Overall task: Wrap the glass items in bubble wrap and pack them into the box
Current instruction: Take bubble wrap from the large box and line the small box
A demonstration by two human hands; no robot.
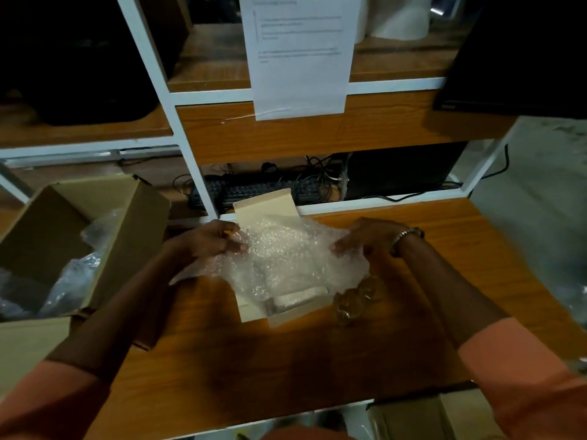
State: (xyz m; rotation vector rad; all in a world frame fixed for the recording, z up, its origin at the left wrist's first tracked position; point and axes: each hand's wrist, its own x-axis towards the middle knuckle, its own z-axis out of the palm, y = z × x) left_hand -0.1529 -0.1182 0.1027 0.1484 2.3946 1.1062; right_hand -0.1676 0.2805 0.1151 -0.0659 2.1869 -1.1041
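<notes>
Pinching bubble wrap [286, 258] over the box [254, 208], both hands' fingers [236, 246] closed.

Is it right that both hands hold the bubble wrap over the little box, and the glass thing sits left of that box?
Not quite. The head view shows the glass thing on the right of the little box, not the left. Both the left hand and right hand do hold the bubble wrap over it.

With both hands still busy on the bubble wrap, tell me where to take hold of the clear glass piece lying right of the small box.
Grip the glass piece across its narrower middle, coming from above with the right hand. It lies on its side on the table, close beside the small box, so a side approach looks cramped. Its exact outline is hard to make out.
</notes>
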